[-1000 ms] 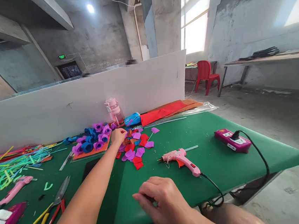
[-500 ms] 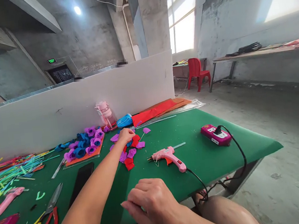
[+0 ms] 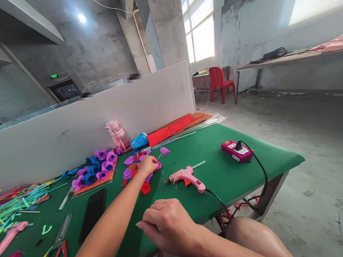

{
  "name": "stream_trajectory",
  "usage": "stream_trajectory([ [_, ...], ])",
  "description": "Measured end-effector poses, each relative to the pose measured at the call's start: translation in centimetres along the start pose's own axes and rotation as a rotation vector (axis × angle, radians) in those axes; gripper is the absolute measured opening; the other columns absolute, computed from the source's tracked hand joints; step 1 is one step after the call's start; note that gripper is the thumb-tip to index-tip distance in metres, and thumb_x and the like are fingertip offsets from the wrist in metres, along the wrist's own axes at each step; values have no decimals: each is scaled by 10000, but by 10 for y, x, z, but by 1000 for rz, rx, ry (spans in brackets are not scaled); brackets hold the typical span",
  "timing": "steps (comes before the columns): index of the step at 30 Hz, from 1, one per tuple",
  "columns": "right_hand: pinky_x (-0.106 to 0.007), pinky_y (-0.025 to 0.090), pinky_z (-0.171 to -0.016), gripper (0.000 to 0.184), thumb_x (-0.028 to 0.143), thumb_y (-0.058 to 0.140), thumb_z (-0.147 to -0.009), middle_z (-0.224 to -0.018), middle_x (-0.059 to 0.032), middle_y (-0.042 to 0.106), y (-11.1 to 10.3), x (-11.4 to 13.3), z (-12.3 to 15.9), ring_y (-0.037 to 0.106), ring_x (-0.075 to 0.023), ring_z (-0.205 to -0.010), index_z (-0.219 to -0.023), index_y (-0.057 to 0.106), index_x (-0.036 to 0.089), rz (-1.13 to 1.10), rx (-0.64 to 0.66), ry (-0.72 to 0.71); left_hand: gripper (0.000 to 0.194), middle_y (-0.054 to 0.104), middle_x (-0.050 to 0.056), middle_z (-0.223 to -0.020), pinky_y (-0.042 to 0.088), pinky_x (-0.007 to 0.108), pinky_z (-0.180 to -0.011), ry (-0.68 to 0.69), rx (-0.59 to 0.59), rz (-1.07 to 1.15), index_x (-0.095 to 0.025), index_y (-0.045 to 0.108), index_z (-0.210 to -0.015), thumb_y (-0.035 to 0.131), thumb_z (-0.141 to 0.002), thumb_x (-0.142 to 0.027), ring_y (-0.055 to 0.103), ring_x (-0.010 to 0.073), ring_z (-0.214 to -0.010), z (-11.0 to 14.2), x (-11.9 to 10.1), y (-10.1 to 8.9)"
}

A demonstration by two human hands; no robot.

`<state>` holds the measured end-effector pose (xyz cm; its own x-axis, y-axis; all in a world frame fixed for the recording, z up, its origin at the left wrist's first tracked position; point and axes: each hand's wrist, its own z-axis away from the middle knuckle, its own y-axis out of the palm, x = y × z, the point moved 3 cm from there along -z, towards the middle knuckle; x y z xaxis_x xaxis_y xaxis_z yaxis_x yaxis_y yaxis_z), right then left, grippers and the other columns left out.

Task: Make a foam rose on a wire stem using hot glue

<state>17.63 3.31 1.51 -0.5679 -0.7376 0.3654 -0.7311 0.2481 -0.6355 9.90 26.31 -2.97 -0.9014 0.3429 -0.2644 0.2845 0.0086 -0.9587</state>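
Note:
My left hand (image 3: 147, 165) reaches out over a heap of cut purple and red foam petals (image 3: 139, 168) on the green table (image 3: 224, 172); its fingers are curled down onto the petals. My right hand (image 3: 167, 226) rests near the table's front edge with fingers pinched together on something small that I cannot make out. A pink glue gun (image 3: 185, 177) lies just right of the petals, its black cord running off the front edge.
Finished purple and blue foam flowers (image 3: 95, 172) sit on an orange sheet. A black phone (image 3: 92, 209), scissors (image 3: 61, 232), pliers and green strips (image 3: 5, 205) lie at left. A pink power strip (image 3: 237, 152) sits at right. A white divider board (image 3: 83, 125) backs the table.
My left hand has drawn back a little over the petal heap toward me. The camera has swung, so the table sits further left. My right hand has kept its pinch.

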Motion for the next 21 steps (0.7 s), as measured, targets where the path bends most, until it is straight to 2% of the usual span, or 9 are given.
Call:
stream_trajectory([
  [4,-255,301,-520,283,291,466,-863,-538,23,566,2,1,0,501,-102,-508,-600,501,192,12,5,-9,227,682,41,-676,380,237,-573,-13,-73,46,-139,697,-731,515,-734,-275,577,151,-627,5,13,-13],
  [7,-258,298,-515,291,291,470,-861,-530,25,561,3,3,-1,500,-102,-504,-589,494,191,18,23,-11,263,688,37,-704,380,234,-566,3,-64,64,-141,699,-760,508,-749,-320,586,153,-641,10,17,-16],
  [15,-264,291,-507,277,303,467,-861,-539,26,567,8,3,-1,497,-106,-502,-608,500,194,35,45,-41,260,693,30,-679,377,236,-544,55,102,31,-190,724,-737,675,-585,-395,601,171,-636,15,5,3],
  [18,-267,289,-507,276,301,463,-861,-541,25,569,5,3,-1,501,-107,-506,-610,501,195,34,43,-50,266,698,37,-745,384,245,-580,40,78,6,-207,720,-772,704,-542,-339,609,196,-713,16,2,4],
  [21,-266,291,-510,267,303,470,-859,-548,23,577,3,2,-1,506,-108,-514,-618,506,194,33,42,-40,191,693,49,-782,382,251,-603,11,22,2,-201,712,-743,677,-561,-249,604,212,-771,16,-1,6],
])
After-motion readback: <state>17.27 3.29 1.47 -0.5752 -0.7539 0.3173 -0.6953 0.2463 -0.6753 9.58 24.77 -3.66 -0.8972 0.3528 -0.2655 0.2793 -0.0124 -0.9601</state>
